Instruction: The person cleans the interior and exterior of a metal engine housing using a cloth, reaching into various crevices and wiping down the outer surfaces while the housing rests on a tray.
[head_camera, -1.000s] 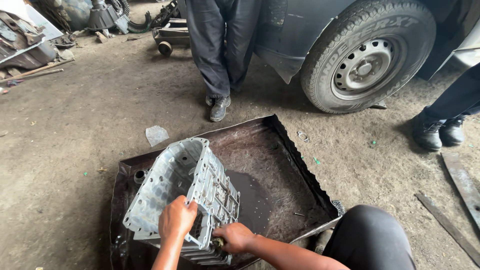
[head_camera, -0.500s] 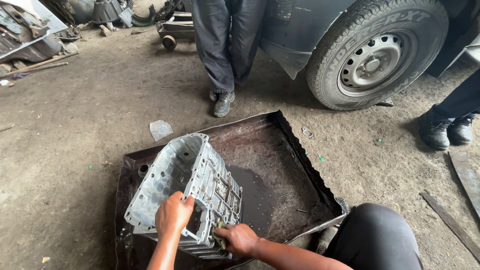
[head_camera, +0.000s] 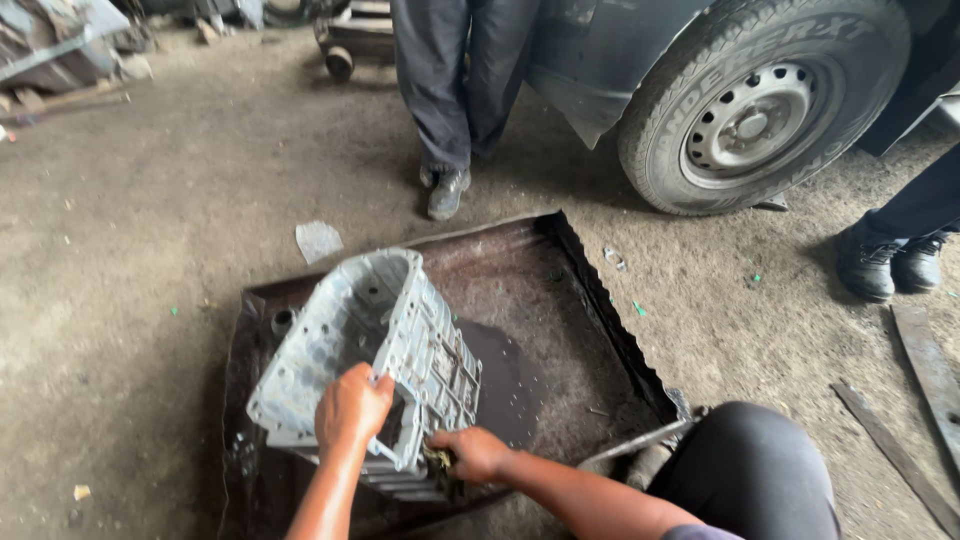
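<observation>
- Down on the dirt floor, a rusty metal tray (head_camera: 600, 300) lies flat, and a grey cast-metal housing (head_camera: 370, 350) stands in it, tipped on its side with the open hollow facing up and away.
- At the near rim of the housing, the left hand (head_camera: 352, 408) is curled over the edge, fingers closed on the flange, steadying the casting.
- Low at the housing's near corner, the right hand (head_camera: 478, 452) is closed around something small and yellowish pressed against the ribbed face; what it is, I cannot tell.
- Judging by looks, the upper surfaces are fairly clean and pale, while the tray floor beside the housing shows a dark wet patch, so the work on the casting seems well under way; the lower ribbed side is probably what remains.
- Beyond the tray, a person's legs and shoe (head_camera: 445, 190) stand by a car wheel (head_camera: 760, 110); another pair of shoes (head_camera: 890, 265) is at the right.
</observation>
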